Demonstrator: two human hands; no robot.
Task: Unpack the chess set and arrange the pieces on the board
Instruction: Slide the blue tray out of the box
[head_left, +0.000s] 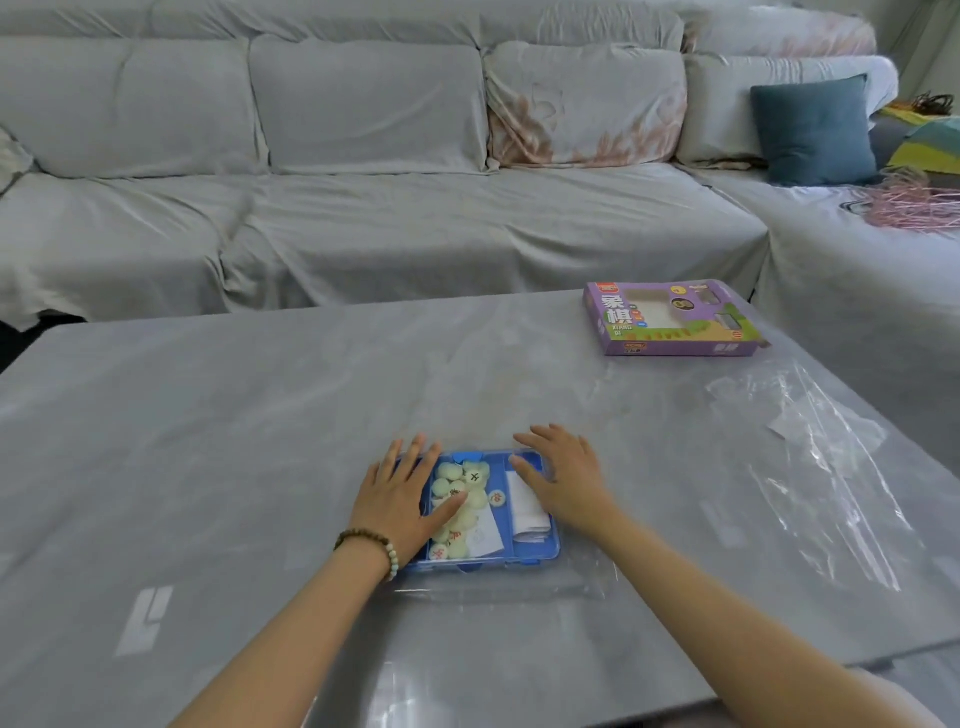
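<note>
The grey bench (208, 441) is being occupied by a blue case (498, 563), which is being touched by the flat, straight-fingered left hand (400, 499) and right hand (563, 478), nothing gripped. Pieces (457, 499) are lying inside it; a purple box (675, 319) and clear wrap (831, 467) are lying to its right.

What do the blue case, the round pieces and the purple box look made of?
Blue case: likely moulded plastic, with glossy even colour and clip tabs.
Round pieces: cream and smooth, probably plastic, but unsure.
Purple box: printed cardboard, with folded edges and a cut-out window.
</note>
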